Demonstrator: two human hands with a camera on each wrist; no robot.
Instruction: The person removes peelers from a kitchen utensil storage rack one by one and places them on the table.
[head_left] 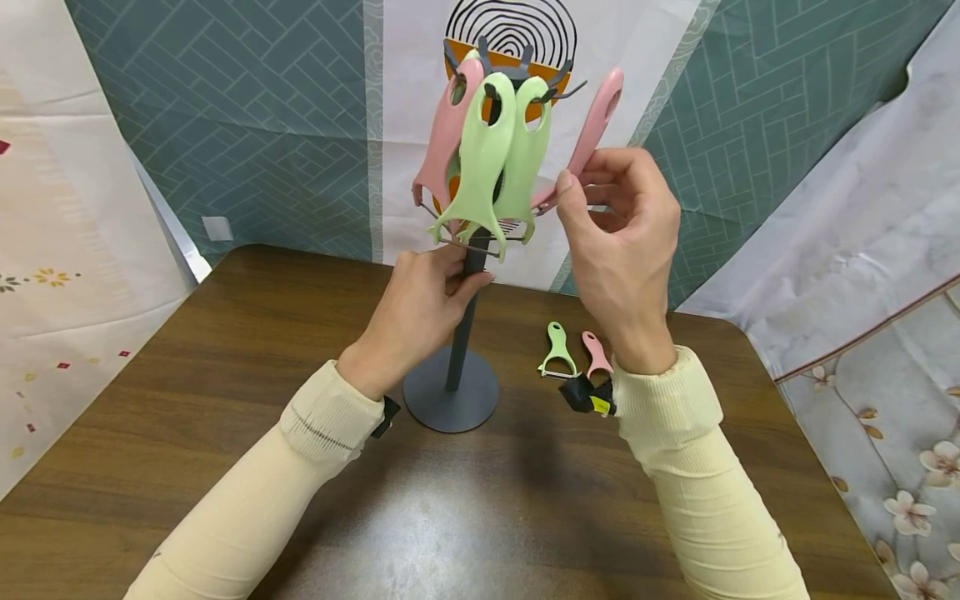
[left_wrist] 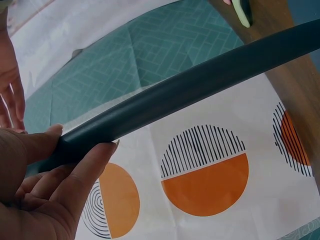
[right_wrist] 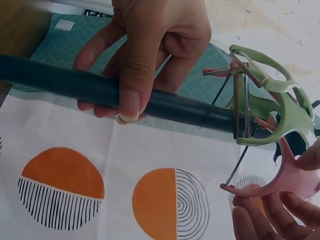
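A dark stand (head_left: 459, 350) rises from a round base, with peelers hanging on hooks at its top. My left hand (head_left: 420, 300) grips its pole just below them; the left wrist view shows thumb and fingers around the dark pole (left_wrist: 165, 102). On the hooks hang a pink peeler (head_left: 442, 137) and green peelers (head_left: 483, 158), blades downward. To their right, my right hand (head_left: 626, 217) pinches another pink peeler (head_left: 597, 117) near its head, its handle slanting up. In the right wrist view, that pink peeler (right_wrist: 285, 175) is close beside the hanging green ones (right_wrist: 285, 117).
A green peeler (head_left: 557, 340) and a pink peeler (head_left: 594, 346) lie on the brown table (head_left: 247, 350) behind my right wrist, the pink one partly hidden. Bare dark hooks (head_left: 566, 87) stick out at the stand's upper right. Patterned cloth (head_left: 225, 108) hangs behind the table.
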